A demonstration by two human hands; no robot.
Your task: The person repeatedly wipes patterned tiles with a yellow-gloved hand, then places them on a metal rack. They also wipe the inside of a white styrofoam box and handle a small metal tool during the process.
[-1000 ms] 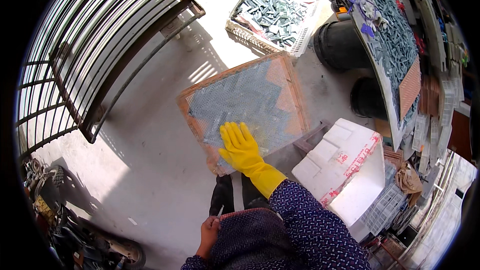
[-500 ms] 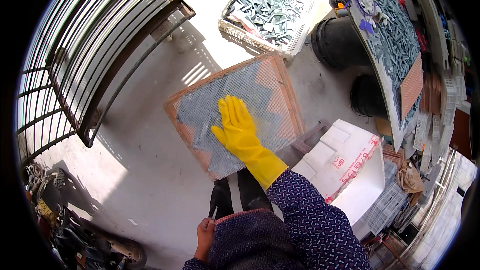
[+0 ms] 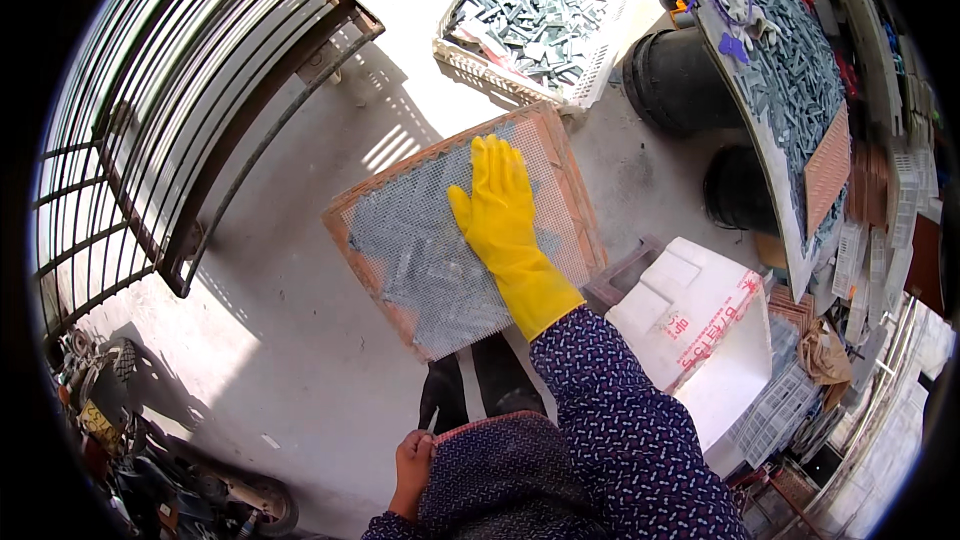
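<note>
Looking down from the head, the wide view shows a framed board (image 3: 575,180) tilted on the ground ahead of the knees, with grey tiles (image 3: 405,240) set in zigzags under a pale mesh (image 3: 560,225). Its longer axis seems to run from near left to far right, though the lens bends its edges.

The right hand (image 3: 493,215), in a yellow glove, is clearly the nearer one: it lies palm down, seemingly flat on the mesh, pointing away from the body across that axis. Its four fingers are straight and close together, the thumb standing off to the left. From the fingertips, which are close to the far edge, most of the tiles lie left and back toward the body; a tile-free strip lies right. How hard it presses, I cannot tell.

The left hand (image 3: 414,460), bare, is well apart beside the lap, fingers curled, apparently pinching a thin sliver (image 3: 432,420). A crate (image 3: 485,73) stands beyond the board.
</note>
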